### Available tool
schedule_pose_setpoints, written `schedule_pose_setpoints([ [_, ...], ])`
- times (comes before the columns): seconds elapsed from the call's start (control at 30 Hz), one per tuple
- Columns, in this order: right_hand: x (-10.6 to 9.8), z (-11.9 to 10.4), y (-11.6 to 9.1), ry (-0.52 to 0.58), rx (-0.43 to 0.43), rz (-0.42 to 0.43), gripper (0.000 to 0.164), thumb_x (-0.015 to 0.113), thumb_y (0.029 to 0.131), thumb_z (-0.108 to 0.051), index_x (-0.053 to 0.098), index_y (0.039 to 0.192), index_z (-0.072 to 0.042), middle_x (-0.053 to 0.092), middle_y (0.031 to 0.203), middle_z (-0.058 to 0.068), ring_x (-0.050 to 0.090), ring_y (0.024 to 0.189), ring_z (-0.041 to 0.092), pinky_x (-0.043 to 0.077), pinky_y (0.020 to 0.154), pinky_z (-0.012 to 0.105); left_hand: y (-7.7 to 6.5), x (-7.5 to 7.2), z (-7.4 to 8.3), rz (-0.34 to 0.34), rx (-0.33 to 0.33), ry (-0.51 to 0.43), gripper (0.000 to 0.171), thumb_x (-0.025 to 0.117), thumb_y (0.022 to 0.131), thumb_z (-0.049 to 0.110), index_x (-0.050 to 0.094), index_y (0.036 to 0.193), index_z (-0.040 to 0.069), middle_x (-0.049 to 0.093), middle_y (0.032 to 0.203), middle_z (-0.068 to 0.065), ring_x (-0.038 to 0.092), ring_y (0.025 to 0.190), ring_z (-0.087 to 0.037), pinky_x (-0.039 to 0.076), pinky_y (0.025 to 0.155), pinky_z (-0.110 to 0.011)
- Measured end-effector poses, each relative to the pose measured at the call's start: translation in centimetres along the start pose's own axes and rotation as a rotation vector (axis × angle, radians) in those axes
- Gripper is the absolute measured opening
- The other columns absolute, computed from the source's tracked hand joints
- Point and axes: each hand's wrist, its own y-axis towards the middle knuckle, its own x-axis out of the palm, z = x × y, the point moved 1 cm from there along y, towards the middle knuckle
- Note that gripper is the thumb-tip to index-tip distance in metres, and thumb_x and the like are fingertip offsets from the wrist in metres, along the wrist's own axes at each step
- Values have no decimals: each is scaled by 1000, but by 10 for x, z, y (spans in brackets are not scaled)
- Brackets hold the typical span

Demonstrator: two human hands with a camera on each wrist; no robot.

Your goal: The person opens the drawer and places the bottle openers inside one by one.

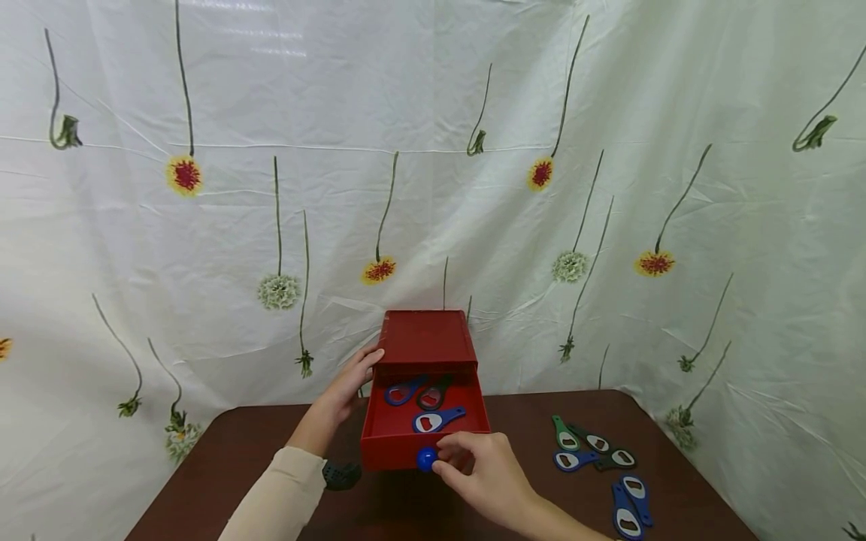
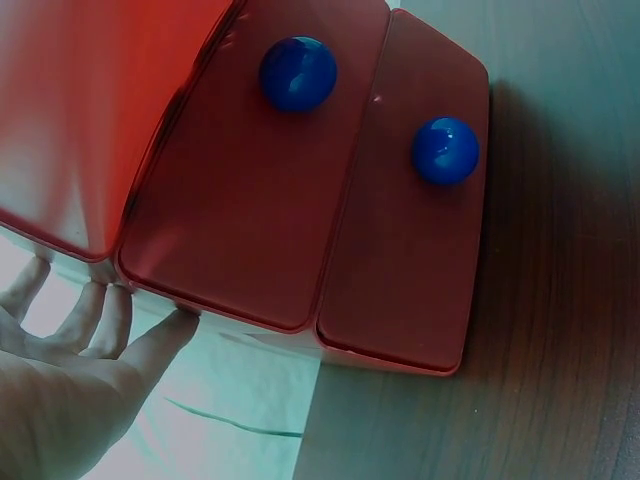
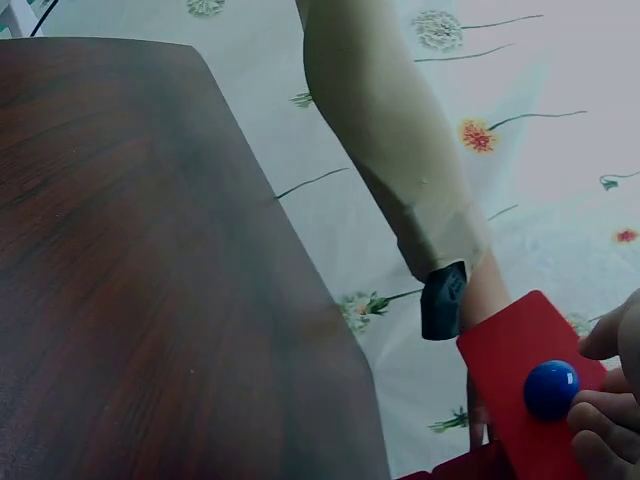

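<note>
A red drawer box (image 1: 428,338) with its top drawer (image 1: 395,451) pulled out stands in the middle of the table. Inside the drawer lie a blue bottle opener (image 1: 438,419), another blue opener (image 1: 404,391) and a dark one (image 1: 433,394). My right hand (image 1: 485,475) has its thumb and index finger at the right edge of the drawer's blue knob (image 1: 426,459), pinching it. With fairly straight fingers, my left hand (image 1: 348,387) rests against the box's left side. Two lower drawer fronts (image 2: 250,190), each with a blue knob (image 2: 445,151), appear closed in the left wrist view.
Several bottle openers (image 1: 567,433), green, dark and blue, lie on the brown table (image 1: 534,413) at the right. Two more blue ones (image 1: 627,515) lie nearer the front edge. A white flower-print cloth (image 1: 433,203) hangs behind. A dark band (image 1: 341,476) circles the left wrist.
</note>
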Motion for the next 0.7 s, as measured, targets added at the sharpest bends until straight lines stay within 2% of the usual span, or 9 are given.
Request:
schedule_pose_setpoints([
  [0.17, 10, 6, -3, 17, 87, 29, 23, 85, 89, -22, 77, 102, -4, 75, 87, -5, 66, 70, 0, 56, 64, 22, -2, 1, 2, -4, 2, 7, 76, 55, 105, 49, 23, 163, 12, 23, 165, -22, 16, 151, -49, 29, 108, -74],
  [0.3, 18, 11, -4, 16, 120, 45, 25, 87, 87, -24, 76, 99, -6, 75, 85, -6, 66, 68, -2, 56, 64, 21, -2, 2, 3, -5, 0, 12, 77, 55, 105, 50, 22, 163, 12, 24, 165, -22, 17, 150, -49, 30, 107, -74],
  [0.53, 29, 14, -5, 2, 91, 132, 23, 90, 84, -21, 74, 94, -8, 75, 81, -5, 66, 67, -2, 56, 61, 20, 1, 1, 2, 7, -4, 14, 73, 54, 106, 49, 25, 163, 13, 28, 163, -21, 21, 150, -47, 32, 106, -73],
  [0.7, 31, 15, -6, 14, 69, 161, 22, 90, 84, -19, 74, 94, -8, 75, 81, -4, 66, 66, -3, 56, 60, 20, 2, 1, 2, 17, -10, 19, 72, 53, 107, 48, 26, 162, 13, 28, 163, -21, 22, 149, -47, 34, 105, -72],
])
